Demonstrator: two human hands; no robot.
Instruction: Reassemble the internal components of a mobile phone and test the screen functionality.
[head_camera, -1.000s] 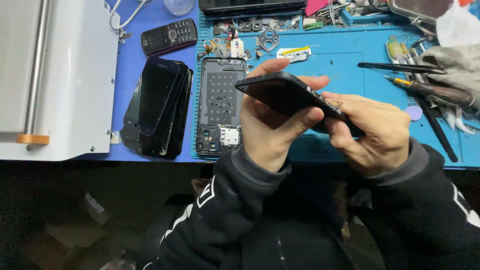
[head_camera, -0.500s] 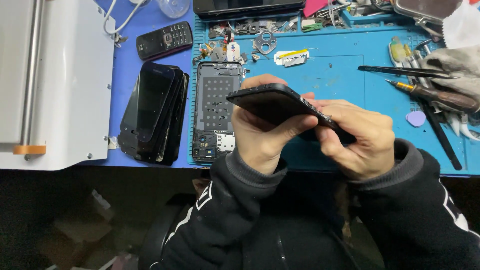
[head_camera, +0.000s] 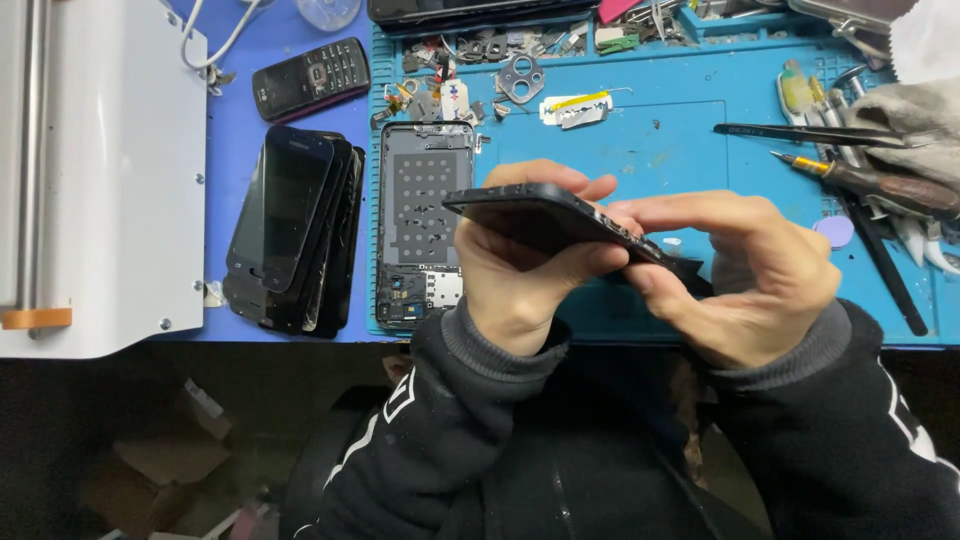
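Both hands hold a black smartphone (head_camera: 540, 215) edge-on above the blue work mat (head_camera: 680, 150). My left hand (head_camera: 520, 275) wraps under its left half, thumb along the lower edge. My right hand (head_camera: 750, 275) pinches the phone's right end with thumb and fingers. Just left of the hands an opened phone frame (head_camera: 422, 220) lies flat on the mat, its inner parts showing.
A stack of dark phone screens (head_camera: 290, 225) lies left of the mat, a small keypad phone (head_camera: 310, 78) behind it. A white machine (head_camera: 95, 180) fills the far left. Tweezers (head_camera: 800, 132), a screwdriver (head_camera: 870, 182), a cloth (head_camera: 915, 105) and small parts (head_camera: 520, 78) are at the back and right.
The phone has levelled out and dropped slightly in both hands; my right fingers have shifted along its right end. The head view has moved a little closer.
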